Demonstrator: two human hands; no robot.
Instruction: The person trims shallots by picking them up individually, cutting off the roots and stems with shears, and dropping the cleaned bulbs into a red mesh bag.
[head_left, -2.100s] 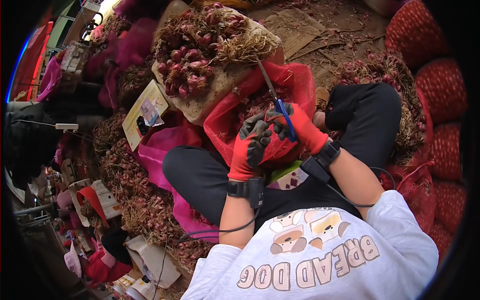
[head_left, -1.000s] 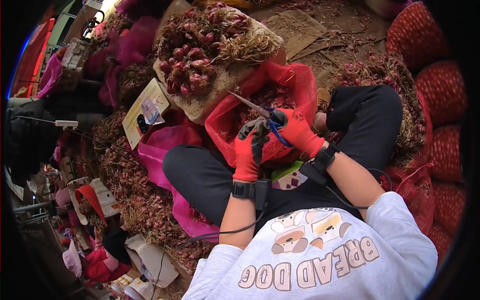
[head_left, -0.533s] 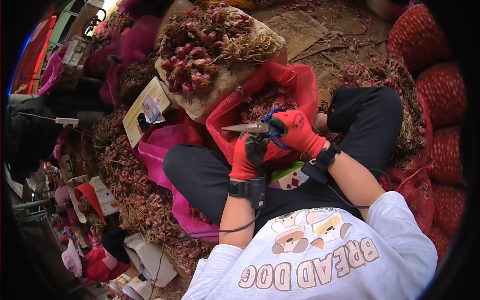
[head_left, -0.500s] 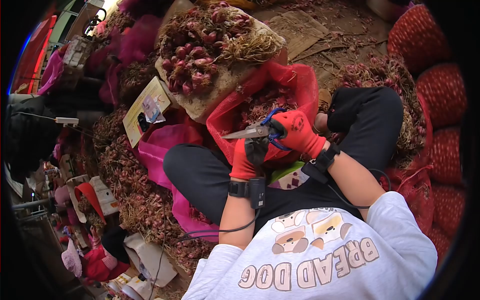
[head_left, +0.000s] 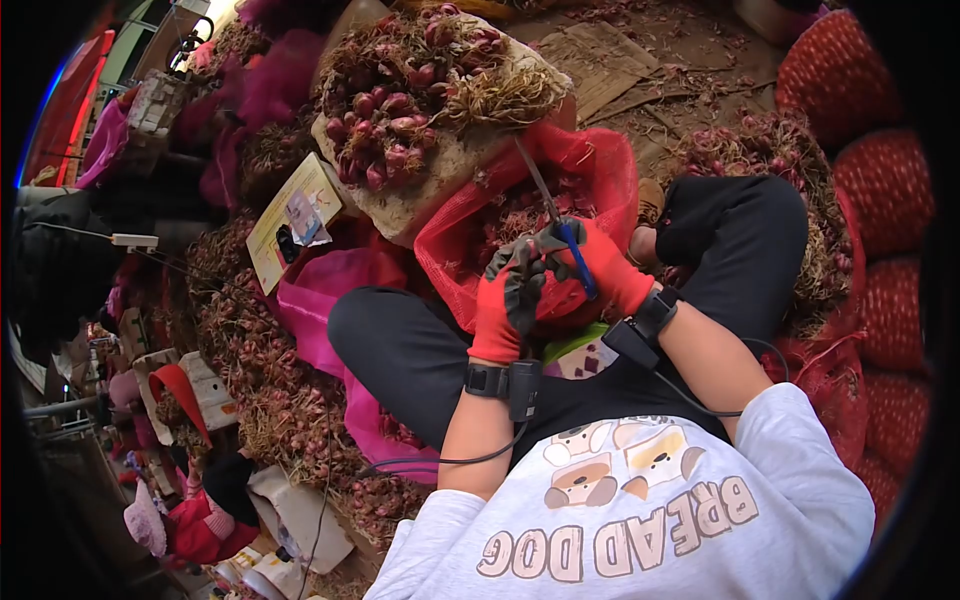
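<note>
In my right hand (head_left: 605, 265), in a red glove with a dark palm, is a pair of scissors (head_left: 571, 243) with blue handles; the blades point up and away. My left hand (head_left: 505, 300), gloved alike, is beside it with curled fingers, its fingertips close to the right hand's. Whatever lies between those fingertips is too small and dark to name. Both hands are over the near side of an open red mesh bag (head_left: 440, 250), where loose reddish skins and trimmings (head_left: 510, 215) lie. Beyond the bag, bunches of shallots (head_left: 385, 130) rest on a pale block (head_left: 375, 210).
Dried shallot bunches (head_left: 270, 400) are heaped at left and more (head_left: 760, 150) at right. Full red mesh sacks (head_left: 880, 190) line the right edge. A yellow card (head_left: 285, 225) lies left of the block. Another person in a pink hat (head_left: 147, 515) is at lower left.
The scissors have swung from pointing left to pointing up and away. My left hand has turned, showing its dark palm, and its fingers have come up close to my right hand.
</note>
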